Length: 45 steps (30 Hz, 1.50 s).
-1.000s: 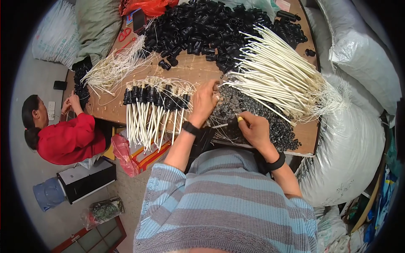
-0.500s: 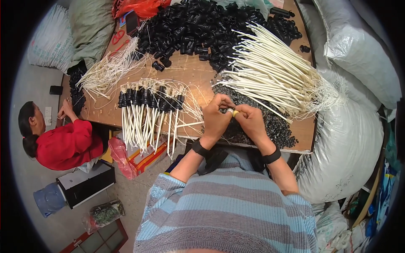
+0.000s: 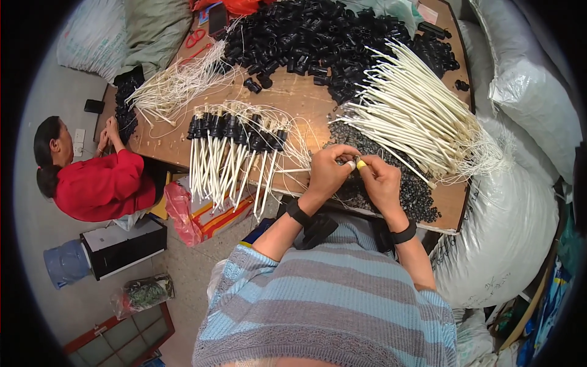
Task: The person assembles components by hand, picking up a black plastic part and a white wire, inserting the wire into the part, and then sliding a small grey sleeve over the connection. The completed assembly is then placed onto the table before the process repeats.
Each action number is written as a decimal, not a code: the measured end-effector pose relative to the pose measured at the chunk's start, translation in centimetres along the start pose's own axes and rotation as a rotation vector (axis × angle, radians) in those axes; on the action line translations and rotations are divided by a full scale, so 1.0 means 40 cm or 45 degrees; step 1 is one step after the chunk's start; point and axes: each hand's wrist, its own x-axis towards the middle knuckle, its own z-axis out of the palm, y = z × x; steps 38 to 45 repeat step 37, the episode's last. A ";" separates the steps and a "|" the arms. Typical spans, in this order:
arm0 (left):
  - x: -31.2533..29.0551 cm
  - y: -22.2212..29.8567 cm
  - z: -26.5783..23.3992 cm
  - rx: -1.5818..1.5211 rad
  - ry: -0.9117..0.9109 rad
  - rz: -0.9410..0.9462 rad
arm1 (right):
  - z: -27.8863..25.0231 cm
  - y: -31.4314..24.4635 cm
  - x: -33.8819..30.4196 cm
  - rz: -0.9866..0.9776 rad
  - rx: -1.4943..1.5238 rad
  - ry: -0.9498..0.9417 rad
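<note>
My left hand [image 3: 329, 172] and my right hand [image 3: 380, 180] meet over the table's near edge, thumbs and forefingers pinched together. Between the fingertips is something small and dark that I cannot make out. Pale and yellow wrappings cover some of the fingertips. Just beyond my hands lies a spread of small dark parts [image 3: 420, 199]. To the left, white sleeved wires with black fittings [image 3: 235, 131] lie in a row, their white ends hanging over the edge. On the right rests a large bundle of white sleeved wires [image 3: 422, 110] with thin loose ends.
A big heap of black plastic fittings [image 3: 312, 40] covers the table's far side. Another wire bundle [image 3: 165, 98] and red scissors [image 3: 195, 38] lie far left. Full white sacks [image 3: 495, 232] crowd the right edge. A person in red [image 3: 104, 183] works at the left end.
The whole view has shifted, so the table and wires appear farther right. My hands stay close together, fingers still pinched, their angle slightly changed.
</note>
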 end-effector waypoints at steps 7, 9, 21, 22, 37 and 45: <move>0.008 0.037 -0.019 -0.094 -0.011 -0.054 | 0.000 0.001 0.000 -0.246 -0.273 0.088; 0.011 0.045 -0.026 0.514 0.145 0.363 | -0.006 -0.012 -0.001 -0.220 -0.202 0.031; 0.009 0.057 -0.053 0.232 -0.438 0.333 | -0.092 -0.004 0.008 0.552 1.252 -0.265; 0.013 0.072 -0.066 0.297 -0.463 0.230 | -0.089 -0.012 0.003 0.165 0.666 -0.240; -0.011 0.089 -0.056 0.981 -0.531 0.523 | -0.104 -0.049 0.100 0.078 -0.473 -0.794; -0.011 0.089 -0.056 0.981 -0.531 0.523 | -0.104 -0.049 0.100 0.078 -0.473 -0.794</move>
